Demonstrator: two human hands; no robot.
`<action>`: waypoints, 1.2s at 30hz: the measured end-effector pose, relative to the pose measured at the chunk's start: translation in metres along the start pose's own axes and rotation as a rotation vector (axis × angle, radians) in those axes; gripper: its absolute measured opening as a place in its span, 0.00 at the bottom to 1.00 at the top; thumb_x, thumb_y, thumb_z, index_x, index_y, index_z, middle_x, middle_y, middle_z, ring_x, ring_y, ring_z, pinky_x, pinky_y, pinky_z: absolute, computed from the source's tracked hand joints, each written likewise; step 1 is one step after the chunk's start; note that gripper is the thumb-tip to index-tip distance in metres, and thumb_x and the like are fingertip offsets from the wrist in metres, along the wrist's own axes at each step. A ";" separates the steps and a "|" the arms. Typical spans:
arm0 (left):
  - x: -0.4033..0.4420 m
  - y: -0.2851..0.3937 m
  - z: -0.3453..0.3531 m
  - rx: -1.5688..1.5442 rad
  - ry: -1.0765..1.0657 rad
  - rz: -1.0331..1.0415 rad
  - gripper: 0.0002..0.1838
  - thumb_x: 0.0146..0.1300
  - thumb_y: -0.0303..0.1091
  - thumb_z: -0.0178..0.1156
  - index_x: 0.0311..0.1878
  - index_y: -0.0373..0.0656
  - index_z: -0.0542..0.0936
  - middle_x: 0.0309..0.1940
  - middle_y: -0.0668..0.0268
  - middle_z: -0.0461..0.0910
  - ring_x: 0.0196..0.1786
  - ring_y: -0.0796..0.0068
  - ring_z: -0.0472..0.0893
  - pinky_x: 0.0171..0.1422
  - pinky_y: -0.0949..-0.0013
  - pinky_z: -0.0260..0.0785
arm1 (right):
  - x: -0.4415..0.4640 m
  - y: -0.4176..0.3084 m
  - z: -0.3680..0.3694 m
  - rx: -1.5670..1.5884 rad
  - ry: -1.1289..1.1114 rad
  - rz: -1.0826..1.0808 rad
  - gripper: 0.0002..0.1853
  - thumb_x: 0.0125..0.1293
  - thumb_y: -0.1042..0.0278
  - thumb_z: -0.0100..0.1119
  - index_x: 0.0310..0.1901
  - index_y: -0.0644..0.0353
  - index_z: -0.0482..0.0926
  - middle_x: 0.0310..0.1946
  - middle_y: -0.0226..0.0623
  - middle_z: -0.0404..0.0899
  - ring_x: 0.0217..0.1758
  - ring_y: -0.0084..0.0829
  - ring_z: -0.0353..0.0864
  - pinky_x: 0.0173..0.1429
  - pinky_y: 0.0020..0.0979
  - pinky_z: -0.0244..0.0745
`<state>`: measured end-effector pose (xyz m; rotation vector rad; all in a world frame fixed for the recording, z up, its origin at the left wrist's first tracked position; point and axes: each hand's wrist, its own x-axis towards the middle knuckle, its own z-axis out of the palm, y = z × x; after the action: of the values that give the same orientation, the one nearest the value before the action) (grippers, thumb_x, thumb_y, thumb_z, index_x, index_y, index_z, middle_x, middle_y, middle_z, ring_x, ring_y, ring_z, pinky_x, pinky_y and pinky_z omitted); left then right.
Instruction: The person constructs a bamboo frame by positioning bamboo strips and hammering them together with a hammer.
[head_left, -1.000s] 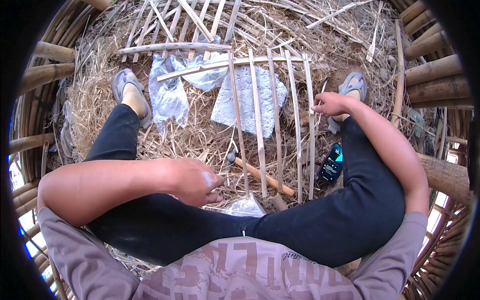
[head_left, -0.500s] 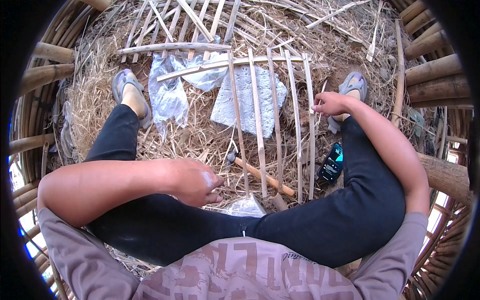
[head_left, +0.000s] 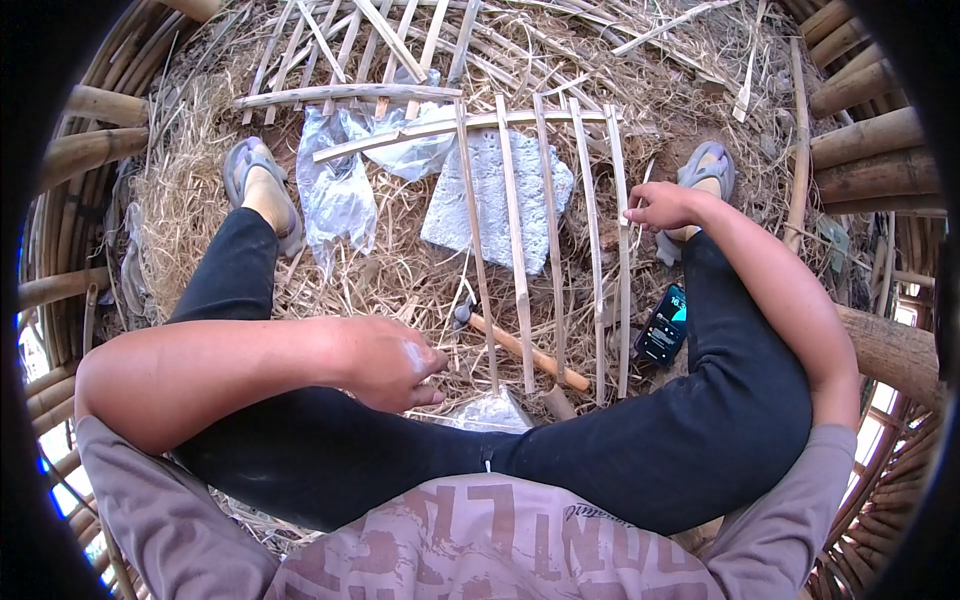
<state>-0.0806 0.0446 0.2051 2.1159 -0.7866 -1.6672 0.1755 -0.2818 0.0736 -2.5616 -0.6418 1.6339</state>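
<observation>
My left hand [head_left: 395,365] rests over my leg, loosely curled, its thumb and forefinger apart with nothing seen between them. At the outer side of a frame of thin bamboo slats, my right hand [head_left: 660,207] pinches the rightmost slat [head_left: 622,290]. Several long slats lie side by side across a curved crosspiece [head_left: 405,138]. Under them are a whitish rough slab [head_left: 455,210] and a hammer with a wooden handle [head_left: 510,345]. The hammer's head points toward my left hand.
Another slat lattice [head_left: 345,95] lies at the far side. Clear plastic [head_left: 338,190] is spread on the straw left of the slab. A lit phone [head_left: 662,325] leans near my right leg. Bamboo poles [head_left: 870,140] line both sides, and my sandalled feet are beyond my knees.
</observation>
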 end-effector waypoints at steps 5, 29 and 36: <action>0.000 0.000 0.000 0.001 0.011 0.006 0.26 0.73 0.50 0.51 0.57 0.34 0.74 0.42 0.44 0.82 0.50 0.43 0.81 0.57 0.47 0.72 | 0.002 0.002 0.001 0.022 -0.007 0.014 0.19 0.73 0.54 0.58 0.50 0.65 0.78 0.38 0.41 0.85 0.39 0.30 0.86 0.47 0.34 0.80; 0.000 0.001 -0.002 0.002 0.005 0.006 0.25 0.73 0.50 0.51 0.57 0.34 0.74 0.43 0.45 0.82 0.51 0.44 0.80 0.58 0.48 0.72 | 0.006 0.009 0.003 0.044 0.007 -0.011 0.21 0.72 0.51 0.58 0.48 0.65 0.78 0.34 0.39 0.85 0.34 0.30 0.85 0.41 0.34 0.80; 0.001 -0.002 0.000 -0.021 0.018 0.011 0.26 0.73 0.50 0.51 0.58 0.34 0.74 0.45 0.44 0.81 0.52 0.43 0.80 0.59 0.48 0.72 | 0.002 0.004 0.001 0.032 0.000 0.014 0.19 0.74 0.55 0.57 0.50 0.66 0.77 0.37 0.40 0.85 0.38 0.28 0.85 0.46 0.33 0.81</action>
<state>-0.0802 0.0450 0.2031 2.1060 -0.7709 -1.6416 0.1765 -0.2844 0.0706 -2.5499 -0.5941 1.6348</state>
